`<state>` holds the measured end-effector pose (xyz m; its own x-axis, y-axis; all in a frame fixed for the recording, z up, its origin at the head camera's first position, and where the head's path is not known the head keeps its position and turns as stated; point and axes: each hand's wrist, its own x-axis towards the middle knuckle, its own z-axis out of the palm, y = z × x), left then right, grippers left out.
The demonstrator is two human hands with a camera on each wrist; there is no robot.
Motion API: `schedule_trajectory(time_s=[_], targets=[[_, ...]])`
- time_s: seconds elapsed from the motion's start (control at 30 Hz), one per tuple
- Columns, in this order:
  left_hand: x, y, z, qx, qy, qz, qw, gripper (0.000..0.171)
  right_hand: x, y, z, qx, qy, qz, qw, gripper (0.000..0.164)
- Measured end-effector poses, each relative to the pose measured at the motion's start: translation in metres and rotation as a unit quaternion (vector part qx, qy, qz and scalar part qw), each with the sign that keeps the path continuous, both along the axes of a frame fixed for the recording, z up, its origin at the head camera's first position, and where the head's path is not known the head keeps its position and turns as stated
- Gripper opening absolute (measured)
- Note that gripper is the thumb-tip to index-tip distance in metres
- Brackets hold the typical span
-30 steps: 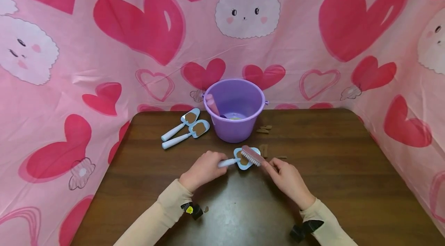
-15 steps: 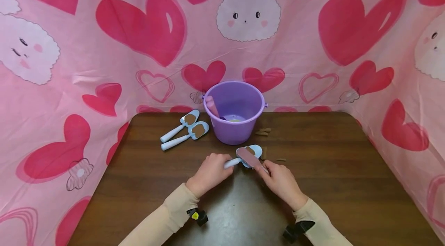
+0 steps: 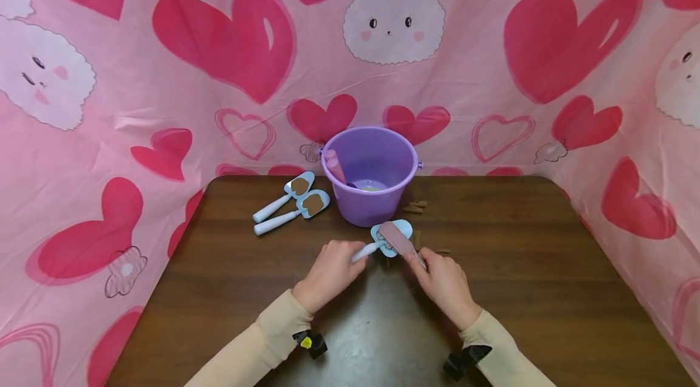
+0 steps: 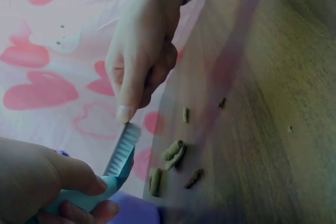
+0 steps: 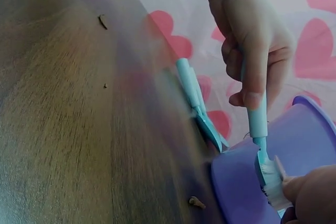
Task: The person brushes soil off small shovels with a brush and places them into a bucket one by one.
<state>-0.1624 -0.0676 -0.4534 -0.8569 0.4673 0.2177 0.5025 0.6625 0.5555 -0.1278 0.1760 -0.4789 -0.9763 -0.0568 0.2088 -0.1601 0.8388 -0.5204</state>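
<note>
In the head view my left hand [image 3: 333, 268] grips the white handle of a light-blue hand trowel [image 3: 405, 228], its blade pointing away to the right. My right hand [image 3: 445, 284] holds a pink brush [image 3: 396, 237] by its handle, thumb along it. The white bristles [image 5: 274, 182] lie against the trowel's blade, as the right wrist view shows. Much of the blade's face is hidden under the brush. Small brown clay-like pieces [image 4: 174, 153] lie on the table beneath the hands in the left wrist view.
A purple bucket [image 3: 365, 208] stands just beyond the hands, with pink-handled items [image 3: 335, 167] inside. Left of it lie two more light-blue trowels [image 3: 276, 222] with brown patches on their blades. Further brown pieces [image 3: 414, 208] lie right of the bucket on the wooden table [image 3: 519, 290].
The trowel has shifted slightly away and right, its blade tilting. The brush has swept across the blade, whose brown patch no longer shows. A brown piece now shows on the table below the blade.
</note>
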Motion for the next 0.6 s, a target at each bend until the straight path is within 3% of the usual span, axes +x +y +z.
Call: schedule_trajectory(time_s=[0.23, 0.4, 0.6], targets=[[0.0023, 0.0003, 0.0009, 0.001, 0.001, 0.005, 1.0000, 0.004, -0.0008, -0.0015, -0.0016, -0.023, -0.004, -0.013, 1.000, 0.035], [0.0016, 0.0003, 0.0016, 0.010, -0.001, 0.008, 0.9999, 0.002, 0.0003, -0.0015, 0.0004, -0.036, 0.003, -0.001, 0.999, 0.031], [0.0010, 0.0005, 0.0010, 0.010, -0.009, 0.012, 0.9998, 0.007, 0.0020, -0.0023, 0.0010, 0.015, 0.029, 0.014, 0.999, 0.034]])
